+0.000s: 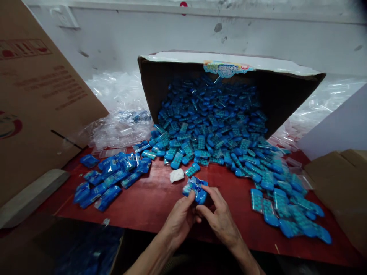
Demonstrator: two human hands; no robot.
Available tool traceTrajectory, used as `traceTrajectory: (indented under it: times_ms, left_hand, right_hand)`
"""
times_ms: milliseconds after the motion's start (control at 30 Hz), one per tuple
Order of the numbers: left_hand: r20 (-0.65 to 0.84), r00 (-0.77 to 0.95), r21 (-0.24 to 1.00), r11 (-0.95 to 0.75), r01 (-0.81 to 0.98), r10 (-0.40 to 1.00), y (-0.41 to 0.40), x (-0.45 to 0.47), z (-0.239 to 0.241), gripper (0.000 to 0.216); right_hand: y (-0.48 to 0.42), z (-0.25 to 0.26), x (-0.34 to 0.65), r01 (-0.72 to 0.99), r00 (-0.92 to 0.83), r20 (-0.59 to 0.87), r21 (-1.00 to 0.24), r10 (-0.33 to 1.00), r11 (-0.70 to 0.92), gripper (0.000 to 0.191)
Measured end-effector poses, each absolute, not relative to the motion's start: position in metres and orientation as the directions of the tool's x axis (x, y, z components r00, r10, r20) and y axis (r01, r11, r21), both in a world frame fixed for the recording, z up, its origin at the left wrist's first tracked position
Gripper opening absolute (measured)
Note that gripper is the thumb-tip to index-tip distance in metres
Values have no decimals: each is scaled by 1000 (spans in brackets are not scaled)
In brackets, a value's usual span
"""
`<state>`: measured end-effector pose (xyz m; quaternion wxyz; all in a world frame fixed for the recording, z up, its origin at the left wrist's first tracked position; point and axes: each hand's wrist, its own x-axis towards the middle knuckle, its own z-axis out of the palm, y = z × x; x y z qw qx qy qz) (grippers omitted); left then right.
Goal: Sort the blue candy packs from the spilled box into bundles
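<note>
Both hands meet at the middle of the near table edge around a small mint container [201, 196] with a blue end, partly covered by a blue printed wrapper [195, 183]. My left hand [181, 214] grips it from the left, thumb on top. From the right, my right hand [219, 214] closes on it too, index finger on the wrapper; some fingertips are hidden underneath. Just beyond lie a crumpled white wad [177, 175] and a loose clear container of teal mints [192, 169].
A tipped carton [289, 99] spills many blue-ended mint containers [212, 126] over the red table [160, 206]. Wrapped blue packs [107, 179] lie left, near clear plastic bags [117, 130]. Tall cardboard [43, 103] stands left, a brown box [341, 191] right. Below the edge, a bin holds blue packs [88, 248].
</note>
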<state>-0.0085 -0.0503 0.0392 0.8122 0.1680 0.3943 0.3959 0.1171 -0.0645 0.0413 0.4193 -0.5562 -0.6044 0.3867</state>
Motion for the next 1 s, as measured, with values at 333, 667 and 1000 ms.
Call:
traceTrajectory:
  times_ms: [333,667,1000]
  left_hand:
    - [-501,306,715,587,-380,809,-43,-13,40,29]
    - [-466,144,799,485,-354,873,-39,-18,34,30]
    - [-400,14,898,395,-194,916,-30,-27,35,27]
  right_hand:
    - [-57,28,121,-218,-2,-140,-966,990,-137,37]
    - [-59,35,112,-378,-5,-245,-897,969,-229,46]
    - [-60,29,119,-401,26,-253,-889,967,-222,35]
